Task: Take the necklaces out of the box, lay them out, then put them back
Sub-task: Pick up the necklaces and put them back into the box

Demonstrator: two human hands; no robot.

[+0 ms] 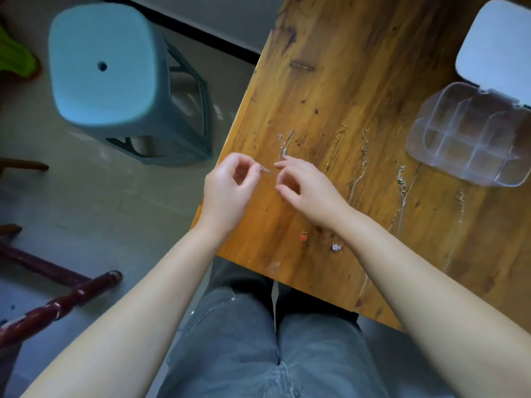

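Observation:
A thin silver necklace (285,145) lies near the left edge of the wooden table (344,81). My left hand (230,188) pinches one end of its chain between thumb and forefinger. My right hand (307,185) pinches the chain just beside it. Several other necklaces lie stretched out in rows to the right: a gold chain (336,145), a darker chain (362,162) and a silver chain (401,185). A red pendant (303,237) and a white pendant (336,247) rest near my right wrist. The clear compartment box (471,139) stands open at the far right, its white lid (497,47) flipped back.
A pale blue plastic stool (109,70) stands on the floor left of the table. Dark red wooden bars (57,305) lie on the floor at lower left. A green object (14,58) is at the left edge. My knees in grey jeans (258,340) sit under the table's near edge.

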